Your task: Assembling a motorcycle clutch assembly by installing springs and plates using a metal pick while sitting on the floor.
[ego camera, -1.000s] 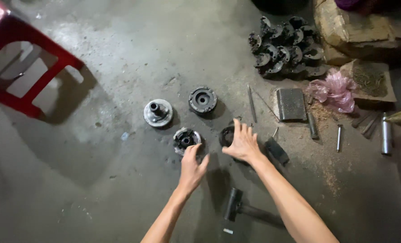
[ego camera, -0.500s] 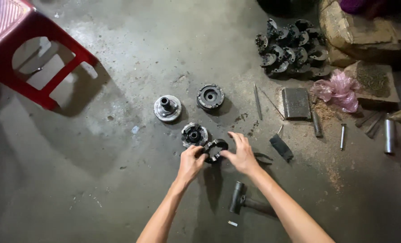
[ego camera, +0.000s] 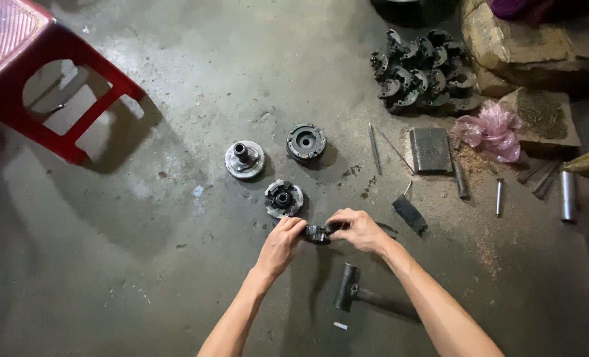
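Observation:
Both of my hands hold one dark round metal part (ego camera: 319, 233) just above the concrete floor. My left hand (ego camera: 282, 239) grips its left side and my right hand (ego camera: 355, 229) grips its right side, fingers curled over it. Just beyond my left hand lies a worn disc-shaped part (ego camera: 283, 198). Farther off sit a silver hub with a centre shaft (ego camera: 244, 159) and a dark ring-shaped part (ego camera: 305, 141). A hammer (ego camera: 350, 289) lies on the floor between my forearms.
A red plastic stool (ego camera: 36, 73) stands at the upper left. A heap of several dark metal parts (ego camera: 423, 69) lies at the upper right, near a pink plastic bag (ego camera: 489, 129), a flat grey block (ego camera: 430, 149), metal pins (ego camera: 499, 196) and sacks (ego camera: 506, 39).
My right hand picked the dark part off the floor and brought it toward me. My left hand joined it, and both now hold the part between them.

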